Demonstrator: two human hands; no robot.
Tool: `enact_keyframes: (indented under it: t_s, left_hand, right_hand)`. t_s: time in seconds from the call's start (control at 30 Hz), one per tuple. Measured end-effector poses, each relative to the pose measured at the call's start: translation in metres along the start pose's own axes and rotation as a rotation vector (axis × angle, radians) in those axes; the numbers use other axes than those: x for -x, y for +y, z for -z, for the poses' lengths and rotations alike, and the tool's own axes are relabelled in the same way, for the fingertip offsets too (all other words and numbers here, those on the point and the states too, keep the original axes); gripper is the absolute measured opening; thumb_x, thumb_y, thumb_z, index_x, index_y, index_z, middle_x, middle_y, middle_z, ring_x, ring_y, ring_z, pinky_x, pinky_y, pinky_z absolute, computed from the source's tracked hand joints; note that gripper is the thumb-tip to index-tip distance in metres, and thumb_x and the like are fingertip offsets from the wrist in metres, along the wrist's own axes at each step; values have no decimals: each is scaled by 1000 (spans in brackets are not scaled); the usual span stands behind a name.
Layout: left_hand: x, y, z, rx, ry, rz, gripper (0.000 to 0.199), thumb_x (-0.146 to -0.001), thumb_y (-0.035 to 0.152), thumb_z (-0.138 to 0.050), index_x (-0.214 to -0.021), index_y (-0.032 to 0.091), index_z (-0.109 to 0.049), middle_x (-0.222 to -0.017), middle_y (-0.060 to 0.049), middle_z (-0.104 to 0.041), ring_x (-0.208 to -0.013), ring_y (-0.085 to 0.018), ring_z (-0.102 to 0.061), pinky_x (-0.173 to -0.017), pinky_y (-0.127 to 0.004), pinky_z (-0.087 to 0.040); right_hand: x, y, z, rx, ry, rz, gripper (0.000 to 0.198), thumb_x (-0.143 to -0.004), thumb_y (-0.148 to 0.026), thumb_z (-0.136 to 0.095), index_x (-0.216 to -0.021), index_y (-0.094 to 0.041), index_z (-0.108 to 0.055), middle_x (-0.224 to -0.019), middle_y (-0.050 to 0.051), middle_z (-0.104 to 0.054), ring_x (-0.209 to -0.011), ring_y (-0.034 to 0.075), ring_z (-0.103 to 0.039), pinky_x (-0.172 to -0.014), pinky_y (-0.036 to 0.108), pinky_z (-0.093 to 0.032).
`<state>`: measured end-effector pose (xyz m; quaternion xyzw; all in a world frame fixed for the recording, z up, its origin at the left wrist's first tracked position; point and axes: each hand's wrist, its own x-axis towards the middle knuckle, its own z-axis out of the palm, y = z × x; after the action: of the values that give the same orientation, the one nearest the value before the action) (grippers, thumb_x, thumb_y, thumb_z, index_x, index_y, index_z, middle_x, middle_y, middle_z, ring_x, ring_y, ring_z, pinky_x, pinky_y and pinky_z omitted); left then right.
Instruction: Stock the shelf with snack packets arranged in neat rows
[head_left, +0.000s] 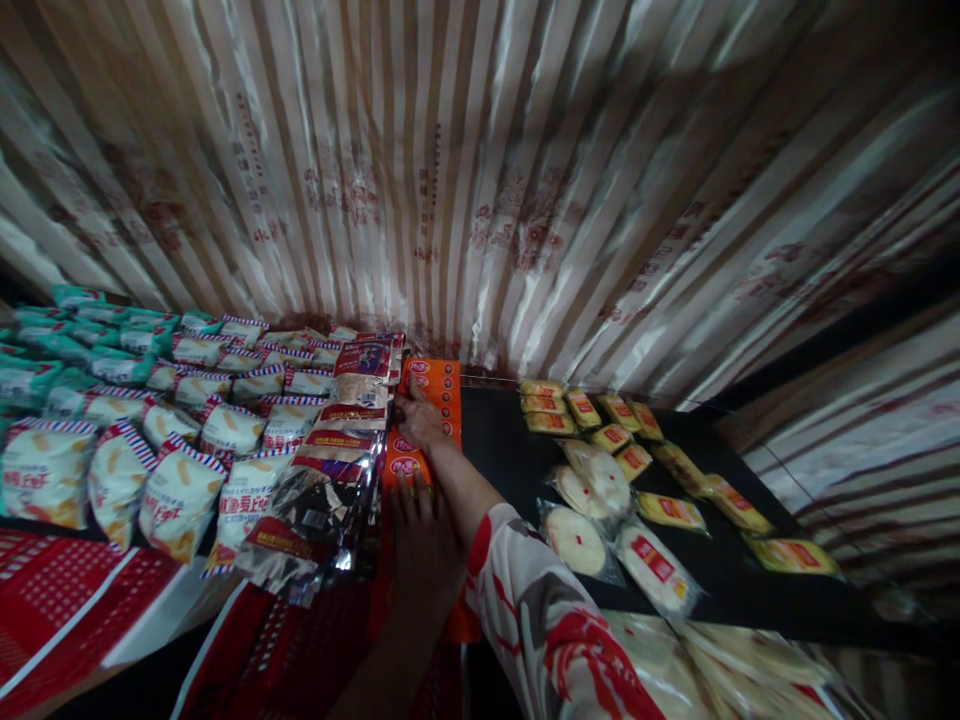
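A striped sheet (480, 200) hung at the back, with folds, small flowers and some writing on it. In front of it was a black table (495, 450), and the light was dim.

Orange packs (403, 455) lay in a line near the middle of the table, and both hands were on them. The right hand (421, 418) was farther up, near the back end of the line. Its fingers touched the orange, but I could not tell if they pinched it. The left hand (424, 545) was nearer, lying flat with its fingers a bit spread on the orange. The right arm had a white sleeve (555, 620) with red and gray marks.

Just left of the orange line, shiny dark red packs (360, 390) lay on top of each other. Next came many white packs (180, 500) with striped tops, and green packs (82, 325) sat at the far left. Red baskets (67, 590) with lots of holes were at the near edge.

Well to the right, little yellow packs (671, 512) lay about. Round white cakes (574, 540) in clear bags were near them, and big pale bags (667, 660) lay closest, at the bottom.
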<state>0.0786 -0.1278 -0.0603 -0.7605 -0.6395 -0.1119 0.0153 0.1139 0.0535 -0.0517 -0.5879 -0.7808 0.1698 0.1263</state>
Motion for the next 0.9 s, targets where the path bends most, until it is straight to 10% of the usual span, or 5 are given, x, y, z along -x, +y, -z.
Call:
enact_keyframes:
  t_s: [0.5,0.9]
  left_hand:
    - [6,-1,-13,-4,42,-24,53,-79,32,-48,-124,6,-51,-141,-21,-38,-134,-36,-25,-108,-59,-20]
    - [4,-1,-8,29,47,-9,49,-81,35,-47,-121,8,-53,-136,-21,-44,-132,-34,-32,-108,-57,-21]
  right_hand:
    - [1,-2,1,-46,38,18,56,-76,-17,-50,-130,-32,-49,-146,-3,-34,-119,22,-51,-96,28,-43]
    - [3,-10,4,-4,165,95,38,-76,-14,-50,-111,-14,-64,-147,8,-31,-138,20,-19,-113,36,-15]
